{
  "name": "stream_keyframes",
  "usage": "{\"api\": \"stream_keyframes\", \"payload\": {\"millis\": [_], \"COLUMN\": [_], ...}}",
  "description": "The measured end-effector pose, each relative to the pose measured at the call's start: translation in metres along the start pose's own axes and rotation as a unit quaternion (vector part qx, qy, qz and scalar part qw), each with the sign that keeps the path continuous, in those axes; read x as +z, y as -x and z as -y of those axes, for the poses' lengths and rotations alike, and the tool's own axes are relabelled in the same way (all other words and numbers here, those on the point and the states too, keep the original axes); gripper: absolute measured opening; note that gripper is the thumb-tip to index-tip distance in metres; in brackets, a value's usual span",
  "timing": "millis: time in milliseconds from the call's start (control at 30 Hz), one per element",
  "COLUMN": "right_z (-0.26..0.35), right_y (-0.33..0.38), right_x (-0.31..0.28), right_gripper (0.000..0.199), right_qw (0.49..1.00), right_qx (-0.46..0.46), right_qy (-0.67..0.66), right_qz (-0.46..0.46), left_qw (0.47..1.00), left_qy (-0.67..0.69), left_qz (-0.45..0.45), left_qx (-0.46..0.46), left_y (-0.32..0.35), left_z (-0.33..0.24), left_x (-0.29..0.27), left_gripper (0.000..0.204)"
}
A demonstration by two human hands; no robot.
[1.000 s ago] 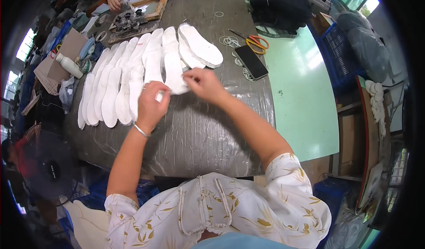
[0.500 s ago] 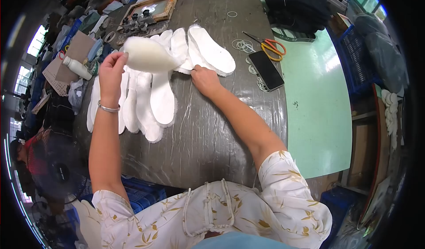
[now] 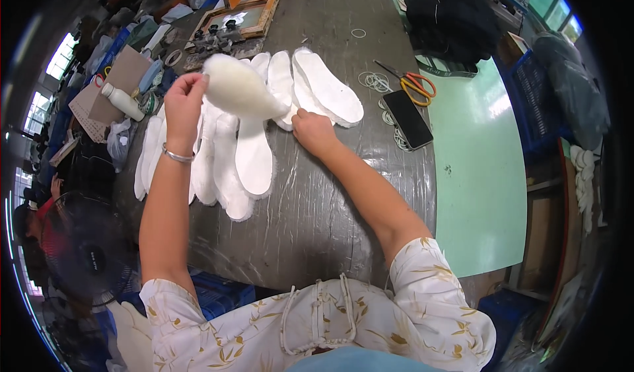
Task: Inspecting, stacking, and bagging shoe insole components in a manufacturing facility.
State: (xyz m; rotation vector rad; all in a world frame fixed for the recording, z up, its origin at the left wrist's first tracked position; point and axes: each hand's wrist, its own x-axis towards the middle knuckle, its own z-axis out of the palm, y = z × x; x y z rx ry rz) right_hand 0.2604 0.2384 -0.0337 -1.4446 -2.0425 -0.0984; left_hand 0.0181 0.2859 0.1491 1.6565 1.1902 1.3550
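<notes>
My left hand pinches the wide end of a cream, fluffy insole, holding it up over the table. Its narrow end slopes down toward my right hand, whose fingers are closed at the insoles' edge. Whether they grip the raised insole or one beneath it, I cannot tell. To the right of the raised piece, a white insole pair lies overlapping. Several more white insoles with fuzzy edges lie fanned out below and left of it, partly covered by my left hand and the raised insole.
A black phone rests on white elastic loops near orange-handled scissors. The grey table meets a pale green board at right. Dark fabric is piled far right; a wooden frame and white bottle stand left.
The whole view has shifted slightly, moving the table and hands a little right and down in it. The fluffy insole is still held up, with its fleecy side showing. Both hands keep nearly the same pose.
</notes>
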Motion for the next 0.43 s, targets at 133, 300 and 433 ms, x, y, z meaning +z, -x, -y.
{"api": "stream_keyframes", "payload": {"millis": [133, 300, 433], "right_z": [0.004, 0.008, 0.019], "right_y": [0.002, 0.013, 0.047], "right_x": [-0.004, -0.021, -0.056], "right_gripper": [0.009, 0.007, 0.029], "right_qw": [0.997, 0.999, 0.996], "right_qx": [-0.010, 0.030, 0.034], "right_qy": [0.041, 0.013, -0.066], "right_qz": [0.063, 0.023, -0.044], "left_qw": [0.990, 0.981, 0.991], "left_qy": [0.092, 0.149, 0.001], "left_qz": [-0.110, -0.124, -0.077], "left_qx": [-0.009, 0.026, 0.113], "left_y": [-0.053, -0.065, -0.023], "left_z": [0.012, -0.044, -0.075], "left_x": [-0.039, -0.053, -0.058], "left_gripper": [0.019, 0.021, 0.024]}}
